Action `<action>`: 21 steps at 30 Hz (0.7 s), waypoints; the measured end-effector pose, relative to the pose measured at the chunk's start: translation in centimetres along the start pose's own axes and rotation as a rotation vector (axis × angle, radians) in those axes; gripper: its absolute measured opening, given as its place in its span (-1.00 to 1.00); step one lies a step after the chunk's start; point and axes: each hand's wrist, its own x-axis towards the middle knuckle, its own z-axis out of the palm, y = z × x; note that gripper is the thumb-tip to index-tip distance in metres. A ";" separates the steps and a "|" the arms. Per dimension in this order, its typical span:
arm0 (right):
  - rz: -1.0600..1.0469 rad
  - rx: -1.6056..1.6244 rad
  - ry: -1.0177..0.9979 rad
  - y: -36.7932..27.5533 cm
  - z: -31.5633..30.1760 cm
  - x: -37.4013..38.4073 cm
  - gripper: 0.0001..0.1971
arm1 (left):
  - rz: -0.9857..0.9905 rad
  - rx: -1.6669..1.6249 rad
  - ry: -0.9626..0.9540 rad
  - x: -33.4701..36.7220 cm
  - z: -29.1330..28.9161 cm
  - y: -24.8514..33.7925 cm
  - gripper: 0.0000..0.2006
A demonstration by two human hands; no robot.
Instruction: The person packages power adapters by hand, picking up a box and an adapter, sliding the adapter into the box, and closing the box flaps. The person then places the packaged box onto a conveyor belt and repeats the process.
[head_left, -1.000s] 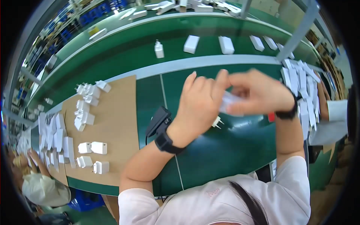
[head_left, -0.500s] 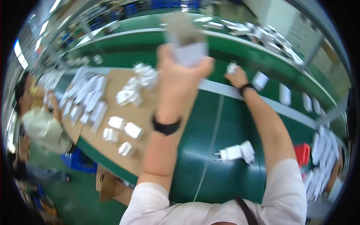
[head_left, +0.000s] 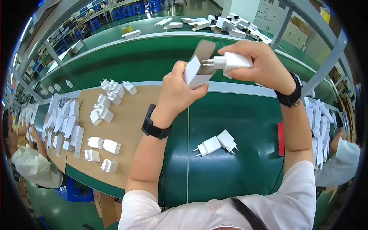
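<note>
My left hand (head_left: 178,93) is wrapped round a small white box (head_left: 196,75), whose open end faces right with its flap (head_left: 204,50) raised. In my right hand (head_left: 260,65) is a white plug-in charger (head_left: 232,62), held between thumb and fingers. Its two pins point left into the box's mouth, while the body is still outside. On the green table (head_left: 226,184) below lie two more white chargers (head_left: 218,143) side by side. Several others, such as one charger (head_left: 111,146), rest on the brown board (head_left: 126,115) to the left.
White boxes (head_left: 65,122) are heaped on the board's far left, beside a seated person (head_left: 34,161). More boxes (head_left: 318,126) pile up at the right near another person's sleeve (head_left: 337,161). A red object (head_left: 281,138) lies by my right forearm. Metal posts (head_left: 326,69) frame the bench.
My right hand has come back from the far side with a charger and met the box. My left hand has lowered the box. The view has shifted.
</note>
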 end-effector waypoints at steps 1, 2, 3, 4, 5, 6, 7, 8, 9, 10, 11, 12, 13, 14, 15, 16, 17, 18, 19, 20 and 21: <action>-0.075 -0.161 -0.065 -0.1 -0.3 0.0 -0.63 | 0.007 -0.002 -0.003 -0.2 0.3 0.2 -0.55; -0.152 -0.320 -0.131 -0.2 -0.6 0.1 -0.62 | 0.071 0.095 -0.011 -0.5 0.6 0.3 -0.55; -0.154 -0.322 -0.127 -0.5 -0.8 0.5 -0.62 | 0.134 0.194 -0.018 -0.7 0.8 0.4 -0.55; -0.145 -0.361 -0.195 -1.1 -0.7 0.7 -0.61 | 0.141 0.216 -0.034 -0.9 1.2 0.6 -0.55; -0.137 -0.398 -0.264 -1.4 -0.6 1.1 -0.61 | 0.142 0.212 -0.040 -1.1 1.5 0.8 -0.55; -0.169 -0.238 -0.272 -0.5 -0.2 1.7 -0.61 | 0.103 0.166 -0.035 -1.3 1.8 1.1 -0.55; -0.166 -0.236 -0.272 -0.9 0.1 2.0 -0.61 | 0.062 0.124 -0.027 -1.4 1.8 1.2 -0.54; -0.086 -0.182 -0.225 -1.5 0.3 2.3 -0.59 | -0.027 0.037 -0.054 -1.5 1.8 1.2 -0.53; -0.006 -0.129 -0.179 -1.9 0.3 2.5 -0.56 | -0.029 0.034 -0.057 -1.4 1.8 1.1 -0.53; -0.051 -0.167 -0.097 -2.0 0.1 2.3 -0.49 | -0.097 -0.100 -0.062 -1.3 1.8 1.0 -0.52; -0.127 -0.199 -0.003 -1.3 -0.5 2.1 -0.48 | -0.164 -0.236 -0.067 -1.1 1.8 1.0 -0.50; -0.055 -0.155 0.026 -0.9 -1.4 1.7 -0.47 | -0.165 -0.238 -0.067 -0.9 1.8 0.9 -0.50; 0.021 -0.108 0.054 -0.6 -2.0 1.3 -0.47 | -0.182 -0.260 -0.061 -0.8 1.8 0.8 -0.49; 0.054 -0.060 0.036 -0.4 -2.0 0.8 -0.46 | -0.199 -0.281 -0.055 -0.7 1.8 0.7 -0.48; 0.025 -0.125 0.009 -0.2 -1.1 0.3 -0.37 | -0.215 -0.301 -0.048 -0.7 1.8 0.7 -0.47; -0.015 -0.069 -0.001 0.4 0.5 -0.1 -0.32 | -0.238 -0.297 -0.053 -0.6 2.0 0.8 -0.44; -0.051 -0.015 -0.013 1.6 2.7 -0.5 -0.27 | -0.236 -0.309 -0.068 -0.6 2.3 0.7 -0.44; 0.101 0.348 -0.051 3.2 5.1 -0.5 -0.23 | -0.231 -0.286 -0.091 -0.6 2.7 0.4 -0.39; 0.244 0.712 -0.081 4.8 7.0 -0.2 -0.20 | -0.221 -0.261 -0.109 -0.5 2.8 0.0 -0.34; 0.346 0.779 -0.089 6.5 8.1 0.7 -0.21 | -0.255 -0.201 -0.117 -0.7 2.4 -0.7 -0.21; 0.448 0.849 -0.099 8.3 9.0 2.0 -0.23 | -0.254 -0.193 -0.118 -0.9 1.8 -1.6 -0.21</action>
